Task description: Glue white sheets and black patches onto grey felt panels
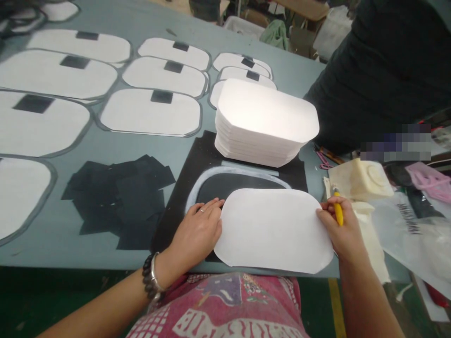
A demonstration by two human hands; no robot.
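A white rounded sheet (pixel 273 230) lies over the near part of a black board (pixel 172 211), partly covering a dark panel (pixel 232 184) with a pale curved border. My left hand (pixel 199 227) rests at the sheet's left edge, its fingers stretched out over the panel. At the right edge, my right hand (pixel 340 225) pinches the sheet, thumb on top. A yellow-handled tool (pixel 338 209) is also held in that hand; its tip is too small to make out. Just behind stands a tall stack of white rounded sheets (pixel 266 112).
Black rectangular pieces (pixel 137 197) lie piled on the left. Several grey-edged white panels (pixel 151 112) with black patches cover the table's far left. A cream block (pixel 362 178), pink scissors (pixel 323 160) and plastic bags (pixel 405 234) lie right. A person in dark clothing (pixel 380 70) stands behind.
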